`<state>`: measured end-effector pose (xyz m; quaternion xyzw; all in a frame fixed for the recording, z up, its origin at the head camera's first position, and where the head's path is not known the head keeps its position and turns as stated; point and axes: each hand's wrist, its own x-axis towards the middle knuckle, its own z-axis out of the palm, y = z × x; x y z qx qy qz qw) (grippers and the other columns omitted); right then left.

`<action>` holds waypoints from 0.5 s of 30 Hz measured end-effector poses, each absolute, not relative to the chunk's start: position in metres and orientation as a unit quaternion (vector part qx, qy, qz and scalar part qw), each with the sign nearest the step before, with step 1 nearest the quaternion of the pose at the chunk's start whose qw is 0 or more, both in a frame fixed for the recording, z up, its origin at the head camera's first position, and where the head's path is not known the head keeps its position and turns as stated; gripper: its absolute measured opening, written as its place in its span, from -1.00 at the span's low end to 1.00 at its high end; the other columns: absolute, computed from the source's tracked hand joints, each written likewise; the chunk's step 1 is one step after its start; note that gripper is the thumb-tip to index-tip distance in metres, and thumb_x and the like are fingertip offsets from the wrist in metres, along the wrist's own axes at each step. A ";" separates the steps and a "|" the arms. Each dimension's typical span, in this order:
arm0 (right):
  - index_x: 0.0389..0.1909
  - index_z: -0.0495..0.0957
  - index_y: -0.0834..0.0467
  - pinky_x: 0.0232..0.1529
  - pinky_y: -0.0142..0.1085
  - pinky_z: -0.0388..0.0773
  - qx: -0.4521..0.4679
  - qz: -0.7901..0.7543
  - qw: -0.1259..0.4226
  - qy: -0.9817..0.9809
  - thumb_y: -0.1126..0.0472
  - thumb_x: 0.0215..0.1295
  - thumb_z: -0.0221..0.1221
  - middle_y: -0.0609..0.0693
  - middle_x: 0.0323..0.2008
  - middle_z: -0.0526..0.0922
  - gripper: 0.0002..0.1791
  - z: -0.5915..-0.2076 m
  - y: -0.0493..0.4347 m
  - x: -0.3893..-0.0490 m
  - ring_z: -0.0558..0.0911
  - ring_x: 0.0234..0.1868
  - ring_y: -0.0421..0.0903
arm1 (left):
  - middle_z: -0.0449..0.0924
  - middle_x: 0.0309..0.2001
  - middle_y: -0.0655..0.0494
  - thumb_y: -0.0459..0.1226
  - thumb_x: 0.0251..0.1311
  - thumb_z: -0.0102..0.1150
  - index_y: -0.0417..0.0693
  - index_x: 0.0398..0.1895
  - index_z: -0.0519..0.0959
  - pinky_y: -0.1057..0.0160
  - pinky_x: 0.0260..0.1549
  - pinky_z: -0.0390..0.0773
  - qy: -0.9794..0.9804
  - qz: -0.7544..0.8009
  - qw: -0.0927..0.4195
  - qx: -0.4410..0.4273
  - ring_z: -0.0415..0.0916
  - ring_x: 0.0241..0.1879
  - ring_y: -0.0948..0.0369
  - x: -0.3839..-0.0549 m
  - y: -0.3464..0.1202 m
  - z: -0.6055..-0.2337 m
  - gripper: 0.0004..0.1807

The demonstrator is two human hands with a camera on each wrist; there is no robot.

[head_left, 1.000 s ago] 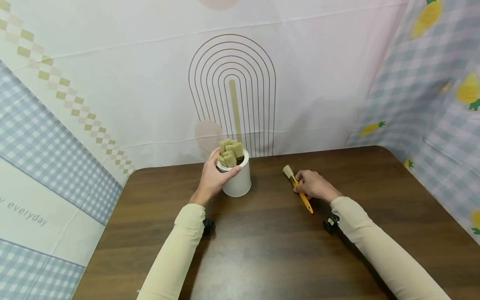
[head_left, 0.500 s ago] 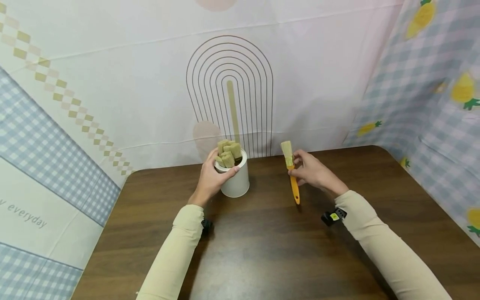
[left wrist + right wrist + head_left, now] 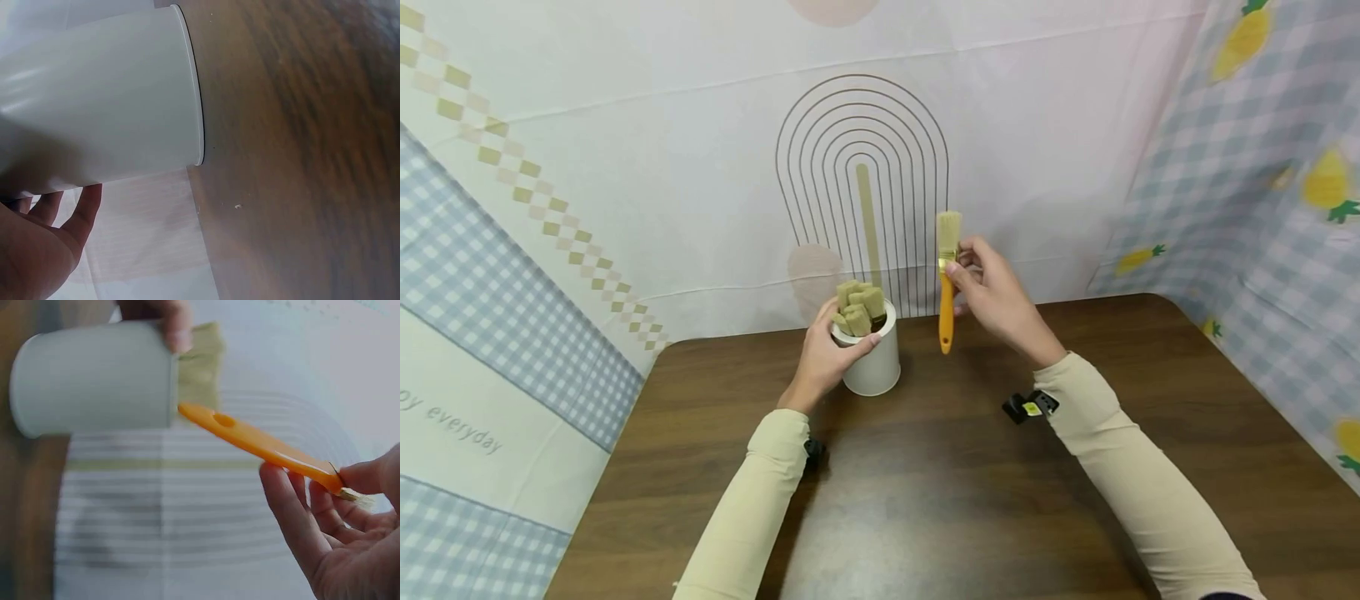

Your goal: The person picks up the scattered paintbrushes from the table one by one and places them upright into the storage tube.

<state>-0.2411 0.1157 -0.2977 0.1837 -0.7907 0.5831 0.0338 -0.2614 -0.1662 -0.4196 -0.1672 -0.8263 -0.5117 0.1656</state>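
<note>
My left hand (image 3: pixel 829 354) grips the upper part of a white can (image 3: pixel 874 371), thumb and fingers around its rim. Several paintbrushes stand in the can, their pale bristles (image 3: pixel 861 307) up; their handles are hidden inside. To the right of the can and above the table, my right hand (image 3: pixel 996 292) pinches a paintbrush (image 3: pixel 947 308) near its metal band, bristles up and yellow-orange handle hanging down. In the right wrist view the paintbrush handle (image 3: pixel 256 442) reaches toward the can's rim. The left wrist view has the can (image 3: pixel 106 94) with its base on the table.
The can stands near the back edge of a brown wooden table (image 3: pixel 910 500). Directly behind rises a white cloth (image 3: pixel 1037 167) with printed arches. Checked cloth with pineapples (image 3: pixel 1202 200) hangs at the right, more checked cloth (image 3: pixel 497 275) at the left.
My right hand has lifted the paintbrush off the table, turned it upright and brought it up and left toward the can. The left hand and the can have stayed in place.
</note>
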 end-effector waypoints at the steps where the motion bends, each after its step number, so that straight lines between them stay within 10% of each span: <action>1: 0.28 0.32 0.36 -0.22 -0.15 0.77 0.190 0.588 0.048 -0.785 0.26 0.68 0.00 0.25 0.01 0.51 -0.67 -0.293 0.110 -0.242 0.65 -0.13 0.10 | 0.43 0.43 0.16 0.03 0.09 0.59 0.14 0.50 0.47 -0.02 0.37 0.40 -0.826 -0.512 0.166 -0.169 0.44 0.34 0.12 -0.262 -0.167 -0.420 -0.13; 15: 0.21 0.41 0.35 -0.15 -0.12 0.74 0.285 0.575 0.149 -0.752 0.42 0.54 0.12 0.22 0.00 0.55 -0.70 -0.301 0.053 -0.261 0.63 -0.06 0.08 | 0.41 0.44 0.20 0.08 0.09 0.58 0.11 0.49 0.48 0.03 0.33 0.45 -0.829 -0.507 0.168 -0.167 0.45 0.32 0.18 -0.263 -0.165 -0.421 -0.12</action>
